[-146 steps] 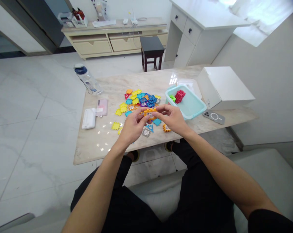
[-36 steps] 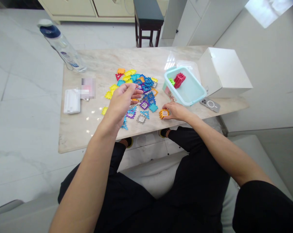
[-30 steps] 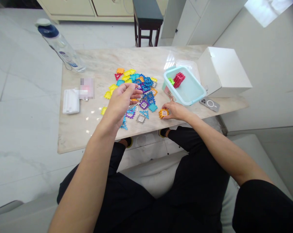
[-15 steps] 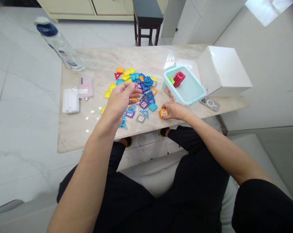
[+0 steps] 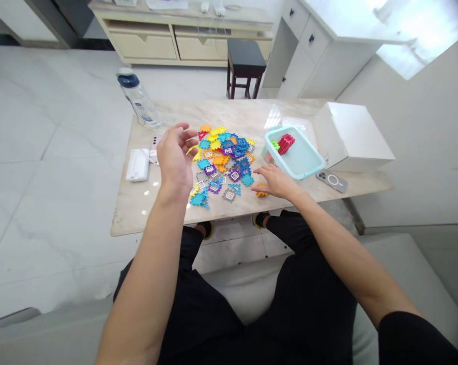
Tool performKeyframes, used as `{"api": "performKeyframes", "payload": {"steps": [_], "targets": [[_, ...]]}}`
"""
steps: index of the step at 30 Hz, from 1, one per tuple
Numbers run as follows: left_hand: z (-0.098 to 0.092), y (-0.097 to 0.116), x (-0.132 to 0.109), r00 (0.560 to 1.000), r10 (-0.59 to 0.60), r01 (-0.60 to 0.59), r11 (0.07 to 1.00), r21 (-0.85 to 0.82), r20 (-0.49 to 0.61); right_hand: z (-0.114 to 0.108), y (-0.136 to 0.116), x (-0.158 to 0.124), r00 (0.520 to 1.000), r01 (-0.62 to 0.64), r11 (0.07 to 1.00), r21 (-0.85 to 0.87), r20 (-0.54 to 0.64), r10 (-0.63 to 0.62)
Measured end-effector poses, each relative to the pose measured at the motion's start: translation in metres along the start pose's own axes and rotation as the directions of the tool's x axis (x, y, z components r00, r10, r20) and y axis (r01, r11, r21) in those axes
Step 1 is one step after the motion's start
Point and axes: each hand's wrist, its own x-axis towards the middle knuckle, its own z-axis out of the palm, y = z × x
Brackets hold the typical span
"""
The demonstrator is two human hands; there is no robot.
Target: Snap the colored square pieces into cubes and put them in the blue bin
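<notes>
A loose pile of colourful interlocking plastic tiles (image 5: 221, 160) lies in the middle of the marble-patterned table (image 5: 168, 218). My left hand (image 5: 177, 154) hovers at the pile's left side, fingers spread and holding nothing. To the right of the pile my right hand (image 5: 272, 180) is open, its fingers apart. Partly beneath that hand sits a small stack of orange tiles (image 5: 262, 193), near the front edge. Behind it stands a light-teal plastic bin (image 5: 304, 171), with red tiles (image 5: 286, 144) and a few green tiles (image 5: 275, 145) inside.
A white box (image 5: 356, 134) stands at the right, with a grey phone (image 5: 332, 181) before it. Towards the left are a clear water bottle (image 5: 143, 104) with a blue cap and a white packet (image 5: 138, 165). A dark stool (image 5: 246, 57) stands beyond the table.
My right hand has let go of the orange tiles, its fingers opening above them. My left hand has shifted left, off the pile. The camera view has tilted up.
</notes>
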Motion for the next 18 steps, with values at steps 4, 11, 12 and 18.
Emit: {"api": "performKeyframes", "payload": {"steps": [4,11,12,18], "targets": [[-0.006,0.003,-0.001,0.997,-0.081,0.079,0.990,-0.118,-0.011,-0.005,-0.030,0.028,0.999,0.025,0.999,-0.035,-0.033,-0.027],[-0.011,0.027,-0.008,0.961,-0.268,0.221,0.886,-0.408,-0.061,0.007,-0.058,0.115,0.998,-0.041,0.988,-0.146,0.038,0.046],[-0.013,0.030,-0.008,0.960,-0.273,0.224,0.877,-0.425,-0.057,0.012,-0.061,0.125,0.997,-0.040,0.987,-0.157,0.056,0.050],[-0.024,0.047,-0.016,0.981,-0.195,0.174,0.884,-0.433,-0.003,0.042,-0.074,0.158,0.995,-0.020,0.972,-0.233,0.088,0.042]]}}
